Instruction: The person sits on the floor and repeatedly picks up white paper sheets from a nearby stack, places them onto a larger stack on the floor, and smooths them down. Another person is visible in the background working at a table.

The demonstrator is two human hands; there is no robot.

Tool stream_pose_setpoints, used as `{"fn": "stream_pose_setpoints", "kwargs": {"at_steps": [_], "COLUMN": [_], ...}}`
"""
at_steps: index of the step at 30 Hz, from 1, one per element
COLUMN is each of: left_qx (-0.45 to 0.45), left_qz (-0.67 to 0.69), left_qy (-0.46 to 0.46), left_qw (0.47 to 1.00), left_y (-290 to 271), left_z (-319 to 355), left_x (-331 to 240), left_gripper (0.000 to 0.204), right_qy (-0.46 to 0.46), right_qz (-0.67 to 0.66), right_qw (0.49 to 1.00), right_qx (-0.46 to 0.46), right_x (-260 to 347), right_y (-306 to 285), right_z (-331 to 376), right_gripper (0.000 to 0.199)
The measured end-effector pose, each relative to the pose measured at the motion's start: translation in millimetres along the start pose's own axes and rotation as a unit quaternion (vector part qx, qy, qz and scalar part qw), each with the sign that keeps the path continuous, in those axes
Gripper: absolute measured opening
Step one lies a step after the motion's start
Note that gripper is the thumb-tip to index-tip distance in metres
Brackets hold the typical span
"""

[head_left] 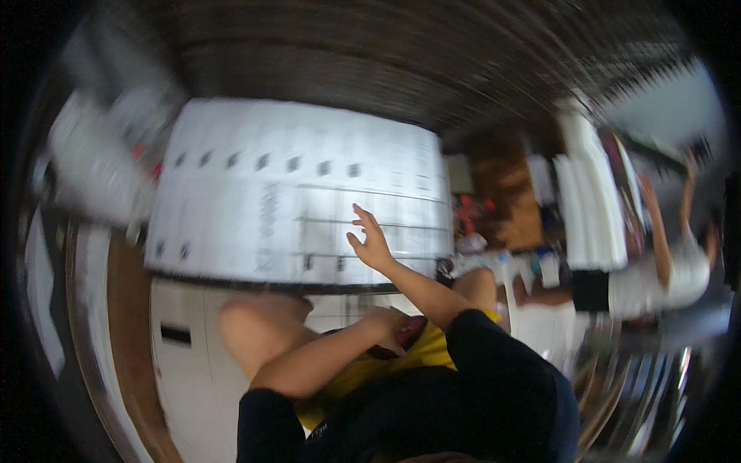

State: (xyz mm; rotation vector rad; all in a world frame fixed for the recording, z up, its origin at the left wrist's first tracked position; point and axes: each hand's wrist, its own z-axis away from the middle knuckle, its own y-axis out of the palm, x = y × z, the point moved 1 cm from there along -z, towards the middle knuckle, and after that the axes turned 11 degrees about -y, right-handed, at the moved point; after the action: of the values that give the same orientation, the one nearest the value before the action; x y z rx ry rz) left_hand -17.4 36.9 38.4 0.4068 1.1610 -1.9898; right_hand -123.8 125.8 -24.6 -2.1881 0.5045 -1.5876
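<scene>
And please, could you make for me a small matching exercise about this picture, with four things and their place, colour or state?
1. right hand
2. left hand
3. shorts
4. co-worker's shirt

A. yellow
B. holding a dark red object
C. pale, at the picture's right
D. open, seen against the white panel

Pairs: 1-D, 2-B, 3-A, 4-C
</scene>
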Motion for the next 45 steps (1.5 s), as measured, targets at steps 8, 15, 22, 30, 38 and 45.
{"fn": "stream_pose_setpoints", "kwargs": {"at_steps": [8,15,22,30,38,45], "left_qx": [-0.061,-0.074,-0.139,-0.159,-0.378,-0.625], "left_qz": [0.008,0.076,0.105,0.116,0.033,-0.135], "left_qy": [-0.06,-0.123,-0.17,-0.173,-0.037,0.155], "left_qw": [0.996,0.987,0.97,0.965,0.925,0.753], "left_y": [-9.3,-11.0,-2.0,-6.5,-102.8,-275.2], "left_z": [-17.6,-29.3,-31.6,-21.0,0.0,65.5], "left_x": [-4.0,8.5,14.1,-11.2,-68.7,-212.4], "left_gripper": [0.069,0.073,0.069,0.057,0.05,0.072], "right_qy": [-0.155,0.047,0.298,0.161,-0.003,-0.214], "right_qz": [0.404,0.494,0.375,0.434,0.688,0.611], "right_qw": [0.835,0.737,0.859,0.862,0.683,0.762], "right_qx": [-0.341,-0.46,-0.178,-0.207,-0.245,-0.014], "right_x": [87.1,150.7,65.2,48.2,185.0,336.4], "right_y": [-348.0,-624.8,-693.8,-704.4,-655.9,-523.2], "right_z": [50.4,121.6,143.6,144.8,86.2,52.9], "right_gripper": [0.025,0.029,0.061,0.031,0.016,0.01]}}
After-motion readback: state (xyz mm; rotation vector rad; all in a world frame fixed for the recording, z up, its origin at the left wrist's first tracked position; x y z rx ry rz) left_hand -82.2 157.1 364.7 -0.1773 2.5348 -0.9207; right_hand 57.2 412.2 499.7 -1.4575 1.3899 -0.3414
